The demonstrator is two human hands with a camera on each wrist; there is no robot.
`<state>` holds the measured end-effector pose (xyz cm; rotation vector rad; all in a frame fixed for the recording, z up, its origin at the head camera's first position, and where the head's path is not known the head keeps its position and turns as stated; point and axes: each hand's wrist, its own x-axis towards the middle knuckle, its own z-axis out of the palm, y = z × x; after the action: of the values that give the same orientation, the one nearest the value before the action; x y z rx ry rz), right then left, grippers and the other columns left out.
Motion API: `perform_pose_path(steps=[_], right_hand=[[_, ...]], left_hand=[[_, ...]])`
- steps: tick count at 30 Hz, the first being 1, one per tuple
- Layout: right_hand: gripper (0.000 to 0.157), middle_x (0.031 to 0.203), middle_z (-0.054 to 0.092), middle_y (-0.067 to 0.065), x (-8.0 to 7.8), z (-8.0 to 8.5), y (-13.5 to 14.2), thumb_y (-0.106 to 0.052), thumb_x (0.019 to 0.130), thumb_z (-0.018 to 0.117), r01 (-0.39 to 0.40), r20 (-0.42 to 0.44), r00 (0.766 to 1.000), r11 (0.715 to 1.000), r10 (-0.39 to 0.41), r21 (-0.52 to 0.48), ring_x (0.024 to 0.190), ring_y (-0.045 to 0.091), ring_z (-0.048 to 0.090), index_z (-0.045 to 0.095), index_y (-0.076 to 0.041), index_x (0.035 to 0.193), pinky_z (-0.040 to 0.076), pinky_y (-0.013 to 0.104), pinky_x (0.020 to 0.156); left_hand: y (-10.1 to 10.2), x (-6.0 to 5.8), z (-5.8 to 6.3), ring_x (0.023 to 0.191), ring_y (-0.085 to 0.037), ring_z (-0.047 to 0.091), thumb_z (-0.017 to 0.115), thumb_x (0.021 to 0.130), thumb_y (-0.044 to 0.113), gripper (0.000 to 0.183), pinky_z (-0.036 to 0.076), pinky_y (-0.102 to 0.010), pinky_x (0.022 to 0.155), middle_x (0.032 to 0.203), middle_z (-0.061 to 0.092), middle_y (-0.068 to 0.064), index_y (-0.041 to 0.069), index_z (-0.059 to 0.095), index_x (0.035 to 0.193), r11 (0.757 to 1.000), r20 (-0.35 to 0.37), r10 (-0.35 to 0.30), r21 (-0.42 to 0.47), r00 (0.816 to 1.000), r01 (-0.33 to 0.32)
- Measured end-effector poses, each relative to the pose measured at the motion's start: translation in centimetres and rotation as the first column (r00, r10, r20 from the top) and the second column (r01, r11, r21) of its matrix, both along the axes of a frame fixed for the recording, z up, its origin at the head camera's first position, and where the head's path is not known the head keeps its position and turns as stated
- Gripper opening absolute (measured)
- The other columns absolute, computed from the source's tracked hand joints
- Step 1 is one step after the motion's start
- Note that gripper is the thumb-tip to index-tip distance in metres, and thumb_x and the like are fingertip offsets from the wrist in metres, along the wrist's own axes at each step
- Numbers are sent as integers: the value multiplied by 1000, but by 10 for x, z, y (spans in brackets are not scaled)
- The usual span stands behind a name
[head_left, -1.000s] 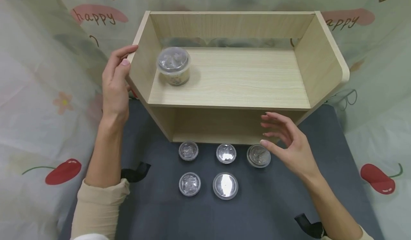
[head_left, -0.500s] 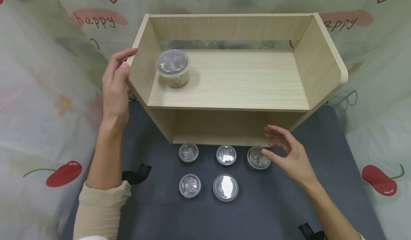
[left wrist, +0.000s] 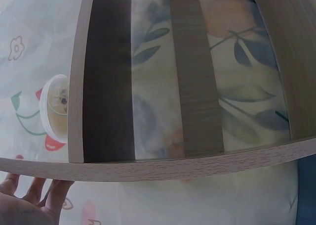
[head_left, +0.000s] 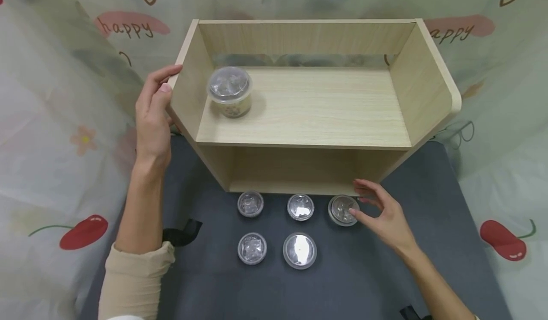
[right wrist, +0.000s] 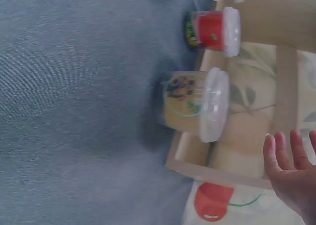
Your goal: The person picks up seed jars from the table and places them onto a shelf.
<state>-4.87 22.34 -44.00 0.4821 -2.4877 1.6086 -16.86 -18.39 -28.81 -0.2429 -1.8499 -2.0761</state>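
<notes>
Nearest on the desk [head_left: 239,291], two front tubs [head_left: 252,248] are seen. At the rightmost tub [head_left: 339,210], just before the shelf [head_left: 317,106], the right hand [head_left: 383,218] is poised, fingers parted, nothing grasped. A pickup seems in hand; closure around the rim is called for. Beyond, the shelf's left edge is gripped by the left hand [head_left: 153,111]; on its upper level another tub [head_left: 229,94] is stood.

I see a beige sleeve [head_left: 130,284] on the left arm [head_left: 144,206], rolled into a creased cuff [head_left: 141,256], with a black strap end [head_left: 181,235] sticking out beside it; another black strap [head_left: 410,312] shows by the right forearm [head_left: 434,279]
</notes>
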Motion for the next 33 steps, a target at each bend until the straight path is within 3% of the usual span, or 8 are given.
perform_pose_path(steps=[7,12,21,28,33], right_hand=[[67,134,56,20,-1,-17,4,13,77,78,16,37,999,1000,-17,24,118,32,55,49,7,138,49,24,94],[67,134,56,23,-3,-26,8,13,76,78,21,39,999,999,-22,27,119,25,56,50,8,137,48,21,93],[67,137,54,24,-3,-47,18,14,76,78,20,107,994,997,-28,73,118,41,52,50,7,137,47,16,91],[77,142,52,18,-7,-86,33,7,76,82,-15,140,990,995,1,103,123,26,54,47,-2,145,51,23,91],[82,147,47,16,-9,-98,39,-2,77,84,-58,181,983,993,39,100,125,32,53,43,-7,149,51,32,93]], left_hand=[[0,1,0,93,-24,58,42,102,15,35,50,-37,69,119,57,-12,11,65,127,1000,-5,4,-6,1000,-4],[-1,1,0,94,-24,58,42,102,15,35,50,-36,68,121,57,-13,11,65,128,1000,-11,5,-10,1000,-6],[-1,2,-2,95,-24,57,42,102,16,35,49,-37,71,125,55,-12,12,64,128,1000,-16,-2,-29,1000,2],[-2,3,-3,96,-25,57,42,103,17,35,49,-37,71,126,56,-12,12,64,129,999,-16,-3,-35,1000,2],[-1,2,-1,97,-25,57,42,103,18,35,49,-37,72,126,56,-12,12,63,130,999,-20,-7,-38,1000,6]])
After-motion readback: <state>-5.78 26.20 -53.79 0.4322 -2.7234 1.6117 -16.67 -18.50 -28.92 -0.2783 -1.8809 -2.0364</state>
